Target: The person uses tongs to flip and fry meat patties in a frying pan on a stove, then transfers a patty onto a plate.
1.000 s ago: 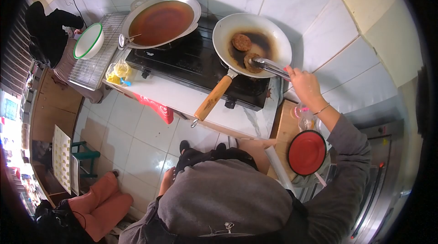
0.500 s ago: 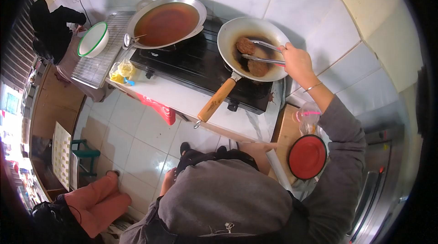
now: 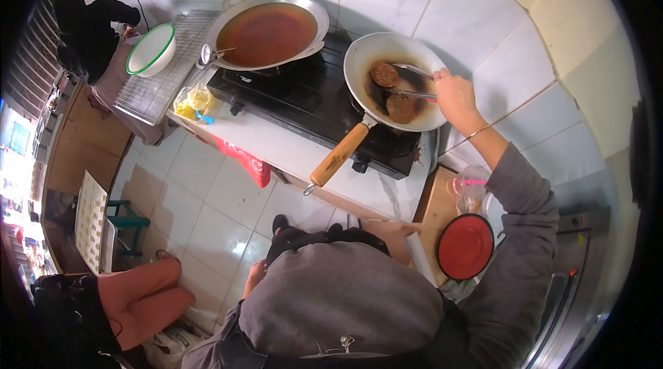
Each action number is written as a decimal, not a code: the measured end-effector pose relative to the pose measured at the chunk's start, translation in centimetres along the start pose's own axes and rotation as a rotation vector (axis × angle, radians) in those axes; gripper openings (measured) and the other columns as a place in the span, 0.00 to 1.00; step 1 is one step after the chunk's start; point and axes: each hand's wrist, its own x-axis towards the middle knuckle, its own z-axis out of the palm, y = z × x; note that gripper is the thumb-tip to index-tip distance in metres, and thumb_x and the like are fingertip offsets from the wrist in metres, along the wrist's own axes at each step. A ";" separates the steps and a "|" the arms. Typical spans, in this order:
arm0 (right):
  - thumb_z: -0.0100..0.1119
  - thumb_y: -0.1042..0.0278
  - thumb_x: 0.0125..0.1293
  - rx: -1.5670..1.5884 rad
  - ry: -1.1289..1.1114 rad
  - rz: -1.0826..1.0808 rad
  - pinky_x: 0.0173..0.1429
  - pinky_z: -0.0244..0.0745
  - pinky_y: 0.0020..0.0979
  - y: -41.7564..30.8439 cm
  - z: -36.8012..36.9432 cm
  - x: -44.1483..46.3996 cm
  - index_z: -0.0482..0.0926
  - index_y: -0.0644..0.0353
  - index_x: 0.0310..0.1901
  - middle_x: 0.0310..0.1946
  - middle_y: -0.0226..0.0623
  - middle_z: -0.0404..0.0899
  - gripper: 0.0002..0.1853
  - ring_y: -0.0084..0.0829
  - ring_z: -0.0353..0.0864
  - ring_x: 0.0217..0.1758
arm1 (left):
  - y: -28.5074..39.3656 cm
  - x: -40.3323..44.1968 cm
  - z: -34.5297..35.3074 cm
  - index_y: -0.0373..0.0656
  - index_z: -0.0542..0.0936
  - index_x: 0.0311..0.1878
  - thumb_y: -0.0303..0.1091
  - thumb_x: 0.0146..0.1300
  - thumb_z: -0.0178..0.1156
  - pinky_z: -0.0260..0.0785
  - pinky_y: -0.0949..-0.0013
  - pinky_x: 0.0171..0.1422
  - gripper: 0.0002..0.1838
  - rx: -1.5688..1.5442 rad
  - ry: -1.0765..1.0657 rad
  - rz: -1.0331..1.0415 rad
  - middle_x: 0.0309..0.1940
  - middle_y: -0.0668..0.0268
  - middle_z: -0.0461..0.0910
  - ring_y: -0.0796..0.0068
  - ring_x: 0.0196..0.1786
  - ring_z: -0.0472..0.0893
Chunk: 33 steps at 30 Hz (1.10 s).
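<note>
My right hand (image 3: 454, 96) is closed round a pair of metal tongs (image 3: 416, 95) over the frying pan (image 3: 357, 58). Two browned round patties lie in dark oil inside it. The upper patty (image 3: 384, 74) sits by the tips of the tongs, and the lower patty (image 3: 400, 109) is just below the nearer arm; I cannot tell whether the tips touch either one. The pan's wooden handle (image 3: 340, 153) points toward me. Down beside my body, my left hand (image 3: 255, 274) shows only in part, its fingers mostly hidden.
A wide wok (image 3: 322, 24) of reddish-brown oil with a thermometer (image 3: 205, 55) stands on the black stove (image 3: 290, 96). Left are a wire rack (image 3: 138, 103), a green-rimmed bowl (image 3: 152, 58) and a bagged yellow item (image 3: 193, 101). A red plate (image 3: 466, 246) is at right. Two people are at left.
The whole view has shifted slightly. The tongs have drawn back a little from the upper patty, which now shows more of its flat face. My left hand stays low at my side.
</note>
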 end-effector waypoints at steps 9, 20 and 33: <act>0.58 0.70 0.43 0.120 0.007 -0.009 0.29 0.73 0.32 1.0 -0.5 0.1 0.76 0.61 0.26 0.21 0.41 0.76 0.07 0.34 0.78 0.27 | -0.5 0.3 -0.1 0.45 0.68 0.48 0.42 0.55 0.49 0.62 0.61 0.45 0.18 0.000 -0.001 0.035 0.40 0.65 0.71 0.68 0.42 0.71; 0.64 0.67 0.44 1.024 -0.583 0.522 0.11 0.60 0.17 7.0 -0.2 1.0 0.75 0.72 0.39 0.15 0.32 0.71 0.21 0.20 0.71 0.12 | 1.4 -1.8 2.0 0.45 0.69 0.44 0.41 0.56 0.49 0.61 0.61 0.45 0.15 -0.068 0.096 0.057 0.38 0.66 0.72 0.69 0.41 0.71; 0.65 0.64 0.39 0.478 -0.284 0.146 0.29 0.71 0.29 3.9 -1.0 -0.2 0.78 0.60 0.38 0.24 0.37 0.76 0.20 0.32 0.77 0.24 | -1.0 0.3 1.4 0.44 0.69 0.45 0.42 0.55 0.50 0.60 0.60 0.48 0.17 -0.049 0.025 0.110 0.40 0.65 0.71 0.68 0.45 0.70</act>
